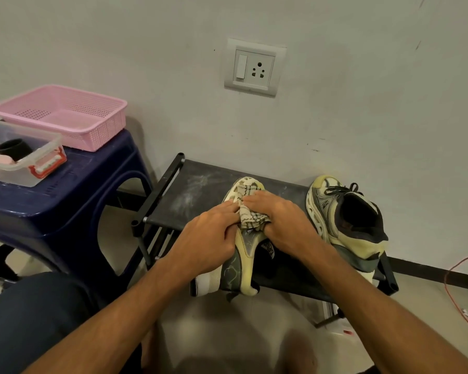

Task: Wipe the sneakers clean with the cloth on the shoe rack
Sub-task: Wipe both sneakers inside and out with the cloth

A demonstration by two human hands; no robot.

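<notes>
Cloth, soft & bunched, sits on near sneaker atop shoe rack, right hand w/ grip closed round it, left hand clasping that sneaker's side, which looks light, semi-stiff, prob. best held at midsole/heel.

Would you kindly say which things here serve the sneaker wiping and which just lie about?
Job: cream checked cloth, cream-and-grey sneaker under it, matching sneaker beside it, black shoe rack.
Lying about: pink plastic basket, clear plastic box, blue plastic stool, white wall socket.
</notes>
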